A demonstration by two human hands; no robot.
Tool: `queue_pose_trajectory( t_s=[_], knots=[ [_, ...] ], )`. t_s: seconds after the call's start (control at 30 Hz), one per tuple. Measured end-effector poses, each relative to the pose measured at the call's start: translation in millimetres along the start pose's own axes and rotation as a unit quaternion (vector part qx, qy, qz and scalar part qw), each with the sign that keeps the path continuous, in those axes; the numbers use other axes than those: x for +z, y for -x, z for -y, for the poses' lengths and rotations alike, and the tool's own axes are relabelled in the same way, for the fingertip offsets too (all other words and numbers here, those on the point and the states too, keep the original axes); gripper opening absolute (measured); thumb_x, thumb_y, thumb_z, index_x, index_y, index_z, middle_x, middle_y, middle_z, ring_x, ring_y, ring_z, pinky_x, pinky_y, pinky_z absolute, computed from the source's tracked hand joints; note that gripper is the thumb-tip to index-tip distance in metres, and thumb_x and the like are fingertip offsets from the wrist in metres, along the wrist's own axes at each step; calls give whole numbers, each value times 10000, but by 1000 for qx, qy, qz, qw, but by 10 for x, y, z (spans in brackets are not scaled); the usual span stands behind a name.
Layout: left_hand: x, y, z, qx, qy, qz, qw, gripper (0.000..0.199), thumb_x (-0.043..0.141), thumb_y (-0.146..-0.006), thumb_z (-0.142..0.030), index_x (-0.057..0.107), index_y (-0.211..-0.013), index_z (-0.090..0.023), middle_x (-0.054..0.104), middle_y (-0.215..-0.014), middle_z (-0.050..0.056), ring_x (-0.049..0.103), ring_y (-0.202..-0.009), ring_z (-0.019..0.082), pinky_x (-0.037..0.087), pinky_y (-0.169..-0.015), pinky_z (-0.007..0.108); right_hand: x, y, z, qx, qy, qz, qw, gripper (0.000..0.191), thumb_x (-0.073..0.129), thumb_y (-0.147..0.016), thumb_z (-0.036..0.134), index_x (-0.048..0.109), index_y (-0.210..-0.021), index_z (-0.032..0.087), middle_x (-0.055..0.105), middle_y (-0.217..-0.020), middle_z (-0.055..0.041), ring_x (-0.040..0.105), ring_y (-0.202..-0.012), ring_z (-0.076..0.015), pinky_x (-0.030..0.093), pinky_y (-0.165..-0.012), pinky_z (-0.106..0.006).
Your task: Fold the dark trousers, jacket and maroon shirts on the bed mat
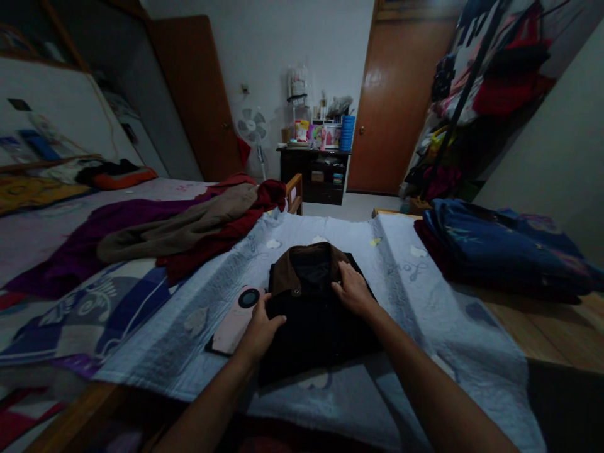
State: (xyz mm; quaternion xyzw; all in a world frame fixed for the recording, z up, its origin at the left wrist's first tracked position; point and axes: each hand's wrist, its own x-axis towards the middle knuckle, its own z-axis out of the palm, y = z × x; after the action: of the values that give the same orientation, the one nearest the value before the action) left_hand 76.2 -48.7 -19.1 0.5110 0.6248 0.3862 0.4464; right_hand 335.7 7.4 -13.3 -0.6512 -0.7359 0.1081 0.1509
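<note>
A folded black shirt (311, 340) with a brown collar (283, 277) lies on the pale blue sheet, collar facing away from me. A snap or button shows at the collar's left point. My left hand (259, 330) rests at the shirt's left edge, thumb spread over the black cloth and fingers partly hidden. On the collar's right side lies my right hand (355, 290), fingers bent over the cloth and thumb apart from them. Beside my left wrist is a pink phone-like object (231, 330) with a large round dark lens area, partly covered by that hand.
Folded blue garments (500, 251) are stacked on a wooden surface (557, 327) at the right. Loose purple, grey-brown and dark red clothes (184, 226) spread over the bed at the left. Further back stand a fan (252, 126), a dark cabinet (290, 176) and a wooden door (391, 107).
</note>
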Motion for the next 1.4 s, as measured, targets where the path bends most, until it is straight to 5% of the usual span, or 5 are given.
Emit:
queue_pose_trajectory(
  t_s=[0.33,0.5,0.77,1.07,1.4],
  knots=[
    [-145,-52,-81,-148,187,-4,971,579,706,-727,-198,455,-1249,-189,663,-1104,95,685,-926,194,552,-805,304,132,168,36,23,65,60,996,641,308,-949,474,253,-1497,146,176,-1578,-103,140,-1452,-265,163,-1140,-492],
    [-104,-178,-154,-172,272,105,941,288,726,-737,-281,624,-970,-144,724,-873,98,710,-791,225,579,-709,326,123,190,43,18,72,55,996,640,290,-952,474,245,-1500,146,175,-1579,-96,141,-1452,-262,170,-1139,-485],
    [48,-250,-166,-65,210,78,972,475,769,-681,-226,575,-1111,-171,720,-1002,85,702,-886,232,567,-819,376,90,164,84,44,61,66,995,627,345,-945,447,273,-1488,142,187,-1576,-109,150,-1447,-280,177,-1133,-499],
    [27,-261,-32,-73,250,74,963,635,769,-633,-139,474,-1193,-191,690,-1071,92,695,-892,218,546,-856,385,17,293,556,-62,26,69,995,611,339,-940,526,327,-1467,216,208,-1576,-62,103,-1457,-265,96,-1146,-529],
    [52,-210,-66,-76,271,52,958,585,775,-620,-108,529,-1148,-168,714,-990,94,704,-802,221,564,-763,353,130,336,542,-72,31,75,994,630,344,-930,564,359,-1455,217,240,-1566,-60,130,-1448,-286,81,-1143,-526]
  ],
)
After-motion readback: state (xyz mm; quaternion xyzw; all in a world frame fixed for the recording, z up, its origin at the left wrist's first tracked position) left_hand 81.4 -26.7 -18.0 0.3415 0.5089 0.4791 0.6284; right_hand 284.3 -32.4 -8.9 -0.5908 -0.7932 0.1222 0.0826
